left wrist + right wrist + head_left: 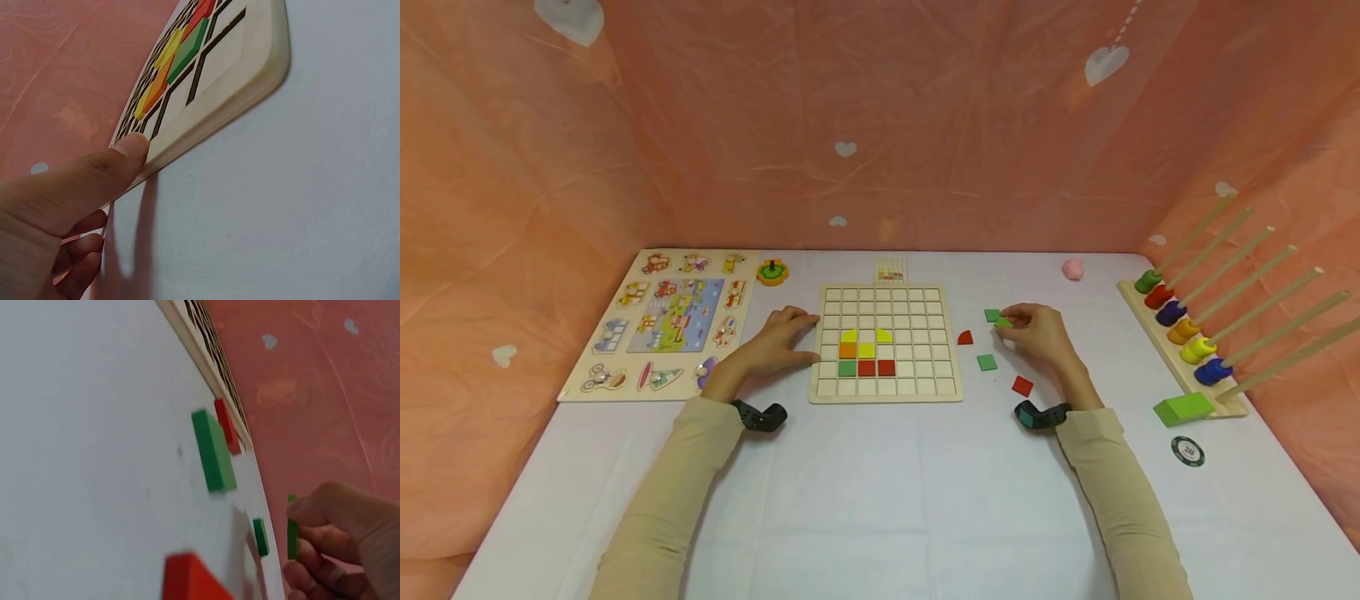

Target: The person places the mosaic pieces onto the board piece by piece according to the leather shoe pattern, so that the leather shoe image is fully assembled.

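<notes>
A wooden grid board (925,387) lies flat, with yellow, orange, green and red tiles in several of its cells. My left hand (777,343) rests at its left edge, thumb and index finger spread along the side. The left thumb (106,172) touches the rim in the left wrist view. To the right of the board, my right hand (1041,337) pinches a green square tile (292,531) above the table. Close by lie another green tile (991,315), a red quarter-round tile (965,337), a nearer green tile (987,362) and a red square tile (1022,386).
Behind the board lies a small pattern card (891,270). A picture puzzle (617,333) and a round green-and-orange toy (772,272) are at left. On the right stand a peg rack (1187,354), a green block (1183,409), a chip (1187,451) and a pink figure (1072,268).
</notes>
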Motion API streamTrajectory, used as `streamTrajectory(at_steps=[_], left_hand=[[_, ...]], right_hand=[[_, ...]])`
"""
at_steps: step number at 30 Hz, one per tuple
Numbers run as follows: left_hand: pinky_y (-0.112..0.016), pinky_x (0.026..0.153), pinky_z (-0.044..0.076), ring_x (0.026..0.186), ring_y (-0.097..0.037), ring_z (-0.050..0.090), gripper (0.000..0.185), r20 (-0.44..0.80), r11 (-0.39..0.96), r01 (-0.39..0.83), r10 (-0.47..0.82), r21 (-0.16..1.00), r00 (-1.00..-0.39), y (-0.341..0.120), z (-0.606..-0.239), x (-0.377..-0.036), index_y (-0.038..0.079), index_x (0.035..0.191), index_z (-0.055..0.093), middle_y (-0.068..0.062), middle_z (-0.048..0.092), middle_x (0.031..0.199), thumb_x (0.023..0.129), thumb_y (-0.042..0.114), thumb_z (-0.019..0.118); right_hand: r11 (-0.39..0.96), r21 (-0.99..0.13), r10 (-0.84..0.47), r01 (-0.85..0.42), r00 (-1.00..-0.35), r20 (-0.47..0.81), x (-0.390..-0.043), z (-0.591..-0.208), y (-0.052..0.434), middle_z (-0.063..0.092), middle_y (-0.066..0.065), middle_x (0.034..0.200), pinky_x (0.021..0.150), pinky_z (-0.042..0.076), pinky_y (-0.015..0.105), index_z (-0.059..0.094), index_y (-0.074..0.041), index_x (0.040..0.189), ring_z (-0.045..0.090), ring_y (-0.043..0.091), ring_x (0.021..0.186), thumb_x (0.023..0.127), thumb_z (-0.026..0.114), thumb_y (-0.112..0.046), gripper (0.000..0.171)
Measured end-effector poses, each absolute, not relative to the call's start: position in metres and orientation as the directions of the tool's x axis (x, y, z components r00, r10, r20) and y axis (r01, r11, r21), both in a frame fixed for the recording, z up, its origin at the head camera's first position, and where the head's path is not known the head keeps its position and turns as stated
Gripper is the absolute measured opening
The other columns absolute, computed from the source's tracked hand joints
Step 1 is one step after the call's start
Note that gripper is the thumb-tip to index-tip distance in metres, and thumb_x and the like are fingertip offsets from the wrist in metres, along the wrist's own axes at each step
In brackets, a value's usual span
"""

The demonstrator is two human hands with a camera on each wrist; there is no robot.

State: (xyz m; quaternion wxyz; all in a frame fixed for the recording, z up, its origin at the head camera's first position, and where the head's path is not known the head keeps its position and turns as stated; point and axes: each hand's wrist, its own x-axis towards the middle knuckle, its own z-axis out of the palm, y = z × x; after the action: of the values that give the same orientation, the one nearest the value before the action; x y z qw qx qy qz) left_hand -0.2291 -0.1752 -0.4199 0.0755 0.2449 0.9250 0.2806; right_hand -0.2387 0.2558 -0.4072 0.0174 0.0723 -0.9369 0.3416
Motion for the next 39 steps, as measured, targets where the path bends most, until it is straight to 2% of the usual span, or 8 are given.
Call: streamTrajectory(at_steps=[6, 11, 15, 18, 24, 30, 34, 39], left_hand=[[-0.051, 0.102, 0.027, 0.119, -0.035, 0.031, 0.069, -0.014, 0.726, 0.397, 0.489, 0.561, -0.872, -0.174, -0.419, -0.229, -0.002, 0.138, 0.041, -0.022, 0.038, 0.131, 0.082, 0.027, 0.071], [-0.051, 0.102, 0.027, 0.119, -0.035, 0.031, 0.070, -0.023, 0.724, 0.391, 0.489, 0.569, -0.872, -0.174, -0.420, -0.229, -0.002, 0.138, 0.040, -0.021, 0.038, 0.131, 0.083, 0.027, 0.070], [-0.050, 0.102, 0.027, 0.119, -0.035, 0.031, 0.070, -0.024, 0.725, 0.392, 0.490, 0.567, -0.871, -0.175, -0.421, -0.229, -0.001, 0.139, 0.040, -0.021, 0.038, 0.132, 0.083, 0.027, 0.070], [-0.050, 0.102, 0.027, 0.119, -0.035, 0.031, 0.070, -0.020, 0.724, 0.394, 0.490, 0.565, -0.872, -0.175, -0.421, -0.229, -0.001, 0.139, 0.040, -0.021, 0.038, 0.131, 0.083, 0.027, 0.070], [-0.050, 0.103, 0.027, 0.119, -0.035, 0.031, 0.070, -0.021, 0.723, 0.391, 0.488, 0.569, -0.873, -0.175, -0.420, -0.229, -0.001, 0.139, 0.040, -0.021, 0.038, 0.132, 0.083, 0.027, 0.070], [-0.051, 0.102, 0.028, 0.119, -0.035, 0.031, 0.070, -0.021, 0.726, 0.391, 0.487, 0.566, -0.873, -0.174, -0.419, -0.229, -0.002, 0.139, 0.040, -0.022, 0.038, 0.132, 0.083, 0.027, 0.070], [-0.051, 0.102, 0.028, 0.118, -0.035, 0.031, 0.070, -0.028, 0.729, 0.386, 0.484, 0.566, -0.874, -0.174, -0.419, -0.229, -0.002, 0.139, 0.040, -0.022, 0.037, 0.132, 0.083, 0.027, 0.070], [-0.050, 0.102, 0.028, 0.118, -0.035, 0.032, 0.070, -0.024, 0.729, 0.390, 0.486, 0.562, -0.874, -0.175, -0.420, -0.230, -0.002, 0.138, 0.040, -0.022, 0.038, 0.132, 0.083, 0.027, 0.070]], right_hand=[[0.669, -0.690, -0.274, -0.278, -0.954, 0.119, -0.233, -0.402, 0.230, 0.063, 0.016, 0.097, 0.076, 0.047, 0.033, 0.067, 0.002, 0.106, 0.057, 0.026, 0.087, 0.079, 0.071, -0.009, 0.029], [0.570, -0.686, -0.435, -0.453, -0.874, 0.215, -0.227, -0.404, 0.205, 0.063, 0.012, 0.094, 0.071, 0.049, 0.030, 0.068, 0.002, 0.103, 0.058, 0.022, 0.081, 0.076, 0.073, -0.004, 0.028], [0.512, -0.669, -0.523, -0.538, -0.814, 0.254, -0.222, -0.408, 0.185, 0.064, 0.009, 0.092, 0.067, 0.047, 0.026, 0.069, 0.000, 0.101, 0.056, 0.019, 0.077, 0.074, 0.075, -0.003, 0.027], [0.485, -0.674, -0.572, -0.558, -0.785, 0.238, -0.218, -0.413, 0.173, 0.065, 0.006, 0.093, 0.066, 0.046, 0.025, 0.069, -0.002, 0.101, 0.056, 0.016, 0.077, 0.075, 0.075, -0.005, 0.027], [0.448, -0.696, -0.633, -0.561, -0.749, 0.196, -0.214, -0.421, 0.156, 0.066, 0.003, 0.098, 0.076, 0.051, 0.026, 0.069, -0.005, 0.102, 0.060, 0.013, 0.086, 0.079, 0.074, -0.010, 0.024], [0.449, -0.656, -0.654, -0.607, -0.723, 0.221, -0.214, -0.424, 0.150, 0.068, -0.001, 0.095, 0.082, 0.048, 0.029, 0.073, -0.009, 0.094, 0.059, 0.015, 0.094, 0.079, 0.075, -0.012, 0.015], [0.462, -0.623, -0.667, -0.631, -0.710, 0.225, -0.214, -0.423, 0.149, 0.067, -0.002, 0.094, 0.082, 0.046, 0.029, 0.075, -0.011, 0.090, 0.057, 0.015, 0.095, 0.079, 0.075, -0.013, 0.011], [0.456, -0.617, -0.678, -0.641, -0.700, 0.225, -0.213, -0.420, 0.151, 0.062, 0.000, 0.093, 0.074, 0.044, 0.028, 0.076, -0.010, 0.088, 0.054, 0.014, 0.089, 0.079, 0.075, -0.011, 0.009]])
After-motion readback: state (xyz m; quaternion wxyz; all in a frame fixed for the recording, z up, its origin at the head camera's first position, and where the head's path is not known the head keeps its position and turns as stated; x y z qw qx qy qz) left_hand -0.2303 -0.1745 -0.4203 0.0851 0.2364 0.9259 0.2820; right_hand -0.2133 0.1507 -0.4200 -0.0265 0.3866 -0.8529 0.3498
